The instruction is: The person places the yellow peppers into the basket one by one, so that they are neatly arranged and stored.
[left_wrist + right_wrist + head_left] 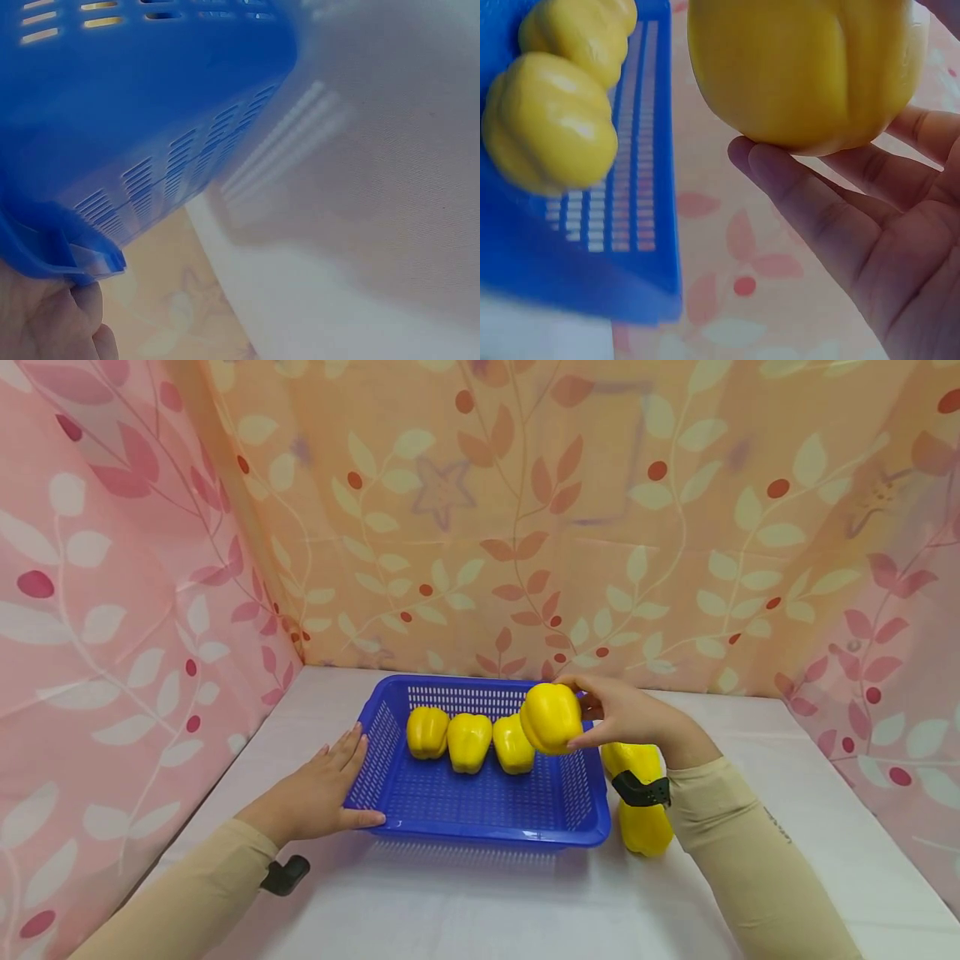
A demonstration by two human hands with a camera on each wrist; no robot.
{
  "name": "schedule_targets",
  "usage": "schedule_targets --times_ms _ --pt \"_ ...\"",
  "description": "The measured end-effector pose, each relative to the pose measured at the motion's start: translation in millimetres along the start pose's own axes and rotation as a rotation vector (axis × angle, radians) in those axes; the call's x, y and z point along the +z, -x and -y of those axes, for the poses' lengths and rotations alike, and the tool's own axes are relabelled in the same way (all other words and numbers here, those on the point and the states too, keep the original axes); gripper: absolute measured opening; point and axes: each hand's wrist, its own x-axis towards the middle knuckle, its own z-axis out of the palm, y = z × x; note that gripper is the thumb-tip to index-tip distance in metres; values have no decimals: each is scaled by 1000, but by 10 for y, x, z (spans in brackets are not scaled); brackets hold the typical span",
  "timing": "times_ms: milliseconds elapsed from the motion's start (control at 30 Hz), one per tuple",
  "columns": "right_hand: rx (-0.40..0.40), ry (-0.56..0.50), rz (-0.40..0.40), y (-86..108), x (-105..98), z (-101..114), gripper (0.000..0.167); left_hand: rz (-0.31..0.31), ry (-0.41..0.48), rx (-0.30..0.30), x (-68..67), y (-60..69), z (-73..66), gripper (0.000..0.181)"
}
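Three bell peppers [470, 743] in the basket [480, 837], my right hand [630, 714] grips a fourth pepper [551, 718], left hand [315, 793] straight-fingered, two more peppers [647, 833] outside!

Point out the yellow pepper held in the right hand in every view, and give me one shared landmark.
Head: the held pepper is right of center, at the fingers of the right hand.
Left wrist: not identifiable; yellow shows through slots at top left, its source unclear.
Right wrist: top, right of center, cut off by the upper edge.
Shared landmark: blue basket.
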Motion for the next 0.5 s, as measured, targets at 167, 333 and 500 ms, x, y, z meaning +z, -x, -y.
schedule_targets --times_ms 167,333,500 --pt "-3 -7 30 -157 122 59 70 -3 3 -1 8 -1 9 116" --pt "-17 11 48 -300 226 105 72 -2 2 5 17 -11 18 114" --pt "-34 70 42 -435 340 115 71 -1 0 9 16 -12 17 114"
